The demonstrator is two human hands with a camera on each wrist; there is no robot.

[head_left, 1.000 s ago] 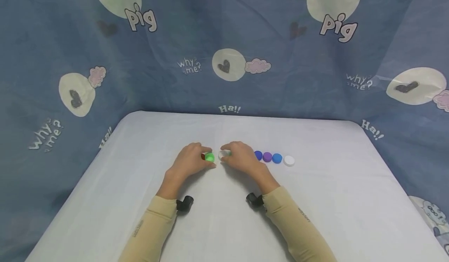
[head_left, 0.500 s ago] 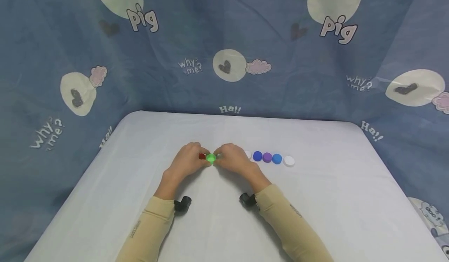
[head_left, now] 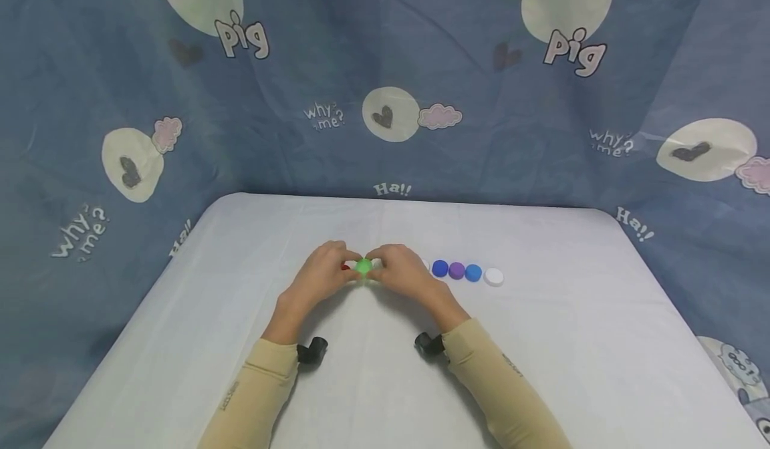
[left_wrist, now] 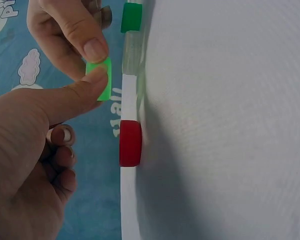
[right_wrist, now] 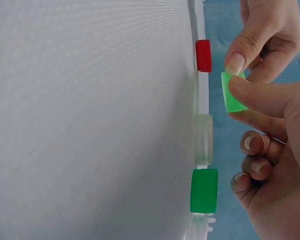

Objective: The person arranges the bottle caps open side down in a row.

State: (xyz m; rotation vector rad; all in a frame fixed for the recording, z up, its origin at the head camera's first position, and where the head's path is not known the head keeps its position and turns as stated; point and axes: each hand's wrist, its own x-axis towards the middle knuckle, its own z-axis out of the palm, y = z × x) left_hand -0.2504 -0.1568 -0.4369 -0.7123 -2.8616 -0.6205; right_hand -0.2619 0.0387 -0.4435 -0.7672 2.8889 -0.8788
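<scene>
A bright green bottle cap (head_left: 363, 266) is held up off the table between my two hands. My left hand (head_left: 321, 272) pinches one side of it with thumb and finger. From the other side my right hand (head_left: 402, 270) pinches the same cap (right_wrist: 233, 103), its remaining fingers curled in. Below them, a red cap (left_wrist: 130, 143) stands on the table by the left hand. Nearer the right hand are a clear ridged cap (right_wrist: 204, 140) and a dark green cap (right_wrist: 204, 191), both hidden behind that hand in the head view.
To the right the row goes on with a partly covered white cap (head_left: 426, 264), a dark blue cap (head_left: 440, 268), a purple cap (head_left: 457, 270), a light blue cap (head_left: 473, 273) and a larger white cap (head_left: 494, 276). Printed blue cloth (head_left: 391, 162) hangs behind the white table (head_left: 373, 382).
My right hand has left the clear cap, moved left and taken hold of the bright green cap with the left hand. The cap's hollow side, visible half a second ago, no longer shows.
</scene>
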